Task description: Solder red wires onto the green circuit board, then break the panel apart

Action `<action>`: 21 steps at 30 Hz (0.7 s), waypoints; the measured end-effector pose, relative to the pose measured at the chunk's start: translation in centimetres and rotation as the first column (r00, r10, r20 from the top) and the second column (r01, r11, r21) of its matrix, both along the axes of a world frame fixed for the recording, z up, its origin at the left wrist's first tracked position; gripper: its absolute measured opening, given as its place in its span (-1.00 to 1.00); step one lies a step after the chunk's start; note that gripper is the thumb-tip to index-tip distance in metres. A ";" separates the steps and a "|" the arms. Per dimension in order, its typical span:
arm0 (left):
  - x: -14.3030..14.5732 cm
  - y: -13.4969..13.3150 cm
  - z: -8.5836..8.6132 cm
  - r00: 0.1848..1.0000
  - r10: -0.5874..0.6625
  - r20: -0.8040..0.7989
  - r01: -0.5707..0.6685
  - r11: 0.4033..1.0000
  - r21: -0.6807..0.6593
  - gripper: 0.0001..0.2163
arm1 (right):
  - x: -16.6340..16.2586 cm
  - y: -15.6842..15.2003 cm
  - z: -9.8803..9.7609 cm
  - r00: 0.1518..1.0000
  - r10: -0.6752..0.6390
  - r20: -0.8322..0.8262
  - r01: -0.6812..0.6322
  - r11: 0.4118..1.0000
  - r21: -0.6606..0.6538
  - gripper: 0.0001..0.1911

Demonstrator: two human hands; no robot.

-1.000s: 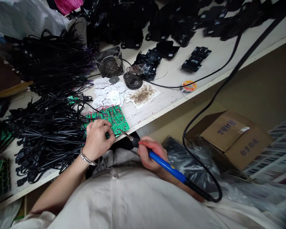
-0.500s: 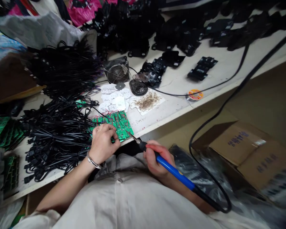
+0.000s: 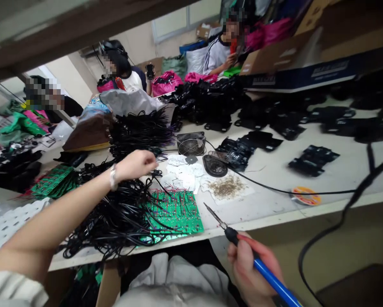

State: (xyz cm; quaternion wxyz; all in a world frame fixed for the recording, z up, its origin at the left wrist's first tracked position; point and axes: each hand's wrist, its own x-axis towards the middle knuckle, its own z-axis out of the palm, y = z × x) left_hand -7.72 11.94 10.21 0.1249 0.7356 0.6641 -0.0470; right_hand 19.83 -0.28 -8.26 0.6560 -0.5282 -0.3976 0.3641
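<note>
My right hand [image 3: 247,264] is wrapped round a soldering iron [image 3: 271,275] with a blue handle. Its metal tip points up and left, just off the right side of a green circuit board [image 3: 181,213]. Red and black wires stand on that board, which lies at the table's front edge. My left hand [image 3: 138,165] is over a heap of black cables [image 3: 114,217], fingers curled inward; whatever is between the fingertips is hidden. A bracelet [image 3: 113,177] circles the left wrist.
Behind the board stand a small fan [image 3: 191,145], a black dish [image 3: 215,166] and white paper with brown grains [image 3: 225,187]. A solder spool [image 3: 306,196] sits near the right edge. More boards [image 3: 53,181] are stacked left. Several people [image 3: 219,55] sit beyond the table.
My left hand has left the circuit board and reached forward over the cables. The soldering iron has moved away from the board, still in my right hand. The view has tilted up.
</note>
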 end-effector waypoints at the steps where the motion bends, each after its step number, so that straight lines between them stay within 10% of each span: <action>1: -0.7 2.4 -0.7 0.997 0.050 -0.055 -0.051 0.999 -0.015 -0.82 | -0.1 -0.1 0.2 1.000 -0.003 -0.011 0.003 1.000 -0.007 -0.74; 5: -1.9 8.6 -5.6 0.982 0.149 -0.116 -0.159 0.984 -0.083 -0.76 | 0.3 -0.7 0.8 0.997 -0.068 -0.044 0.069 0.997 0.019 -0.72; 11: -2.8 9.9 -9.5 0.984 0.177 -0.008 -0.177 0.984 -0.019 -0.72 | 3.0 -1.7 0.1 0.987 -0.159 0.014 0.159 0.986 -0.044 -0.68; 17: -3.5 7.3 -4.0 0.969 0.130 0.211 -0.190 0.937 0.293 -0.64 | 2.8 -1.0 -0.3 0.983 -0.176 0.052 0.175 0.984 0.018 -0.75; 21: -0.3 0.6 -0.6 0.900 -0.188 0.393 -0.024 0.879 0.476 -0.69 | 0.8 0.8 1.6 0.992 -0.033 0.123 0.016 0.991 0.135 -0.91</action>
